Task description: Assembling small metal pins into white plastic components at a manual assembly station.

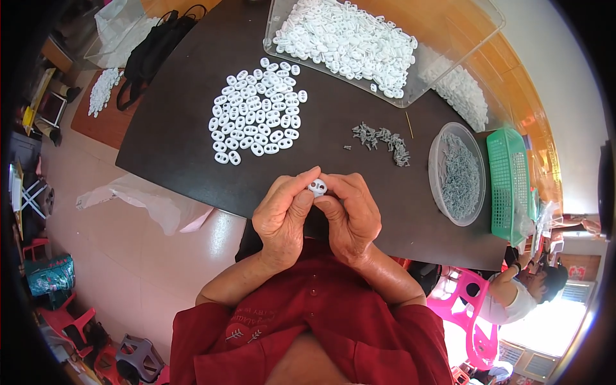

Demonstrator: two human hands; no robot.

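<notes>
I count one white two-hole clip point(317, 187) held up, one clear tub point(449, 70), one bowl point(436, 160). My left hand point(282, 218) and right hand point(350, 218) meet, fingertips pinched on that clip

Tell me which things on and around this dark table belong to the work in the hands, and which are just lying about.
In use: left hand and right hand pinch one white plastic piece; laid-out white pieces; clear tray of white pieces; loose grey parts; round bowl of grey parts.

Lying about: black bag; green basket; clear plastic bag.
</notes>
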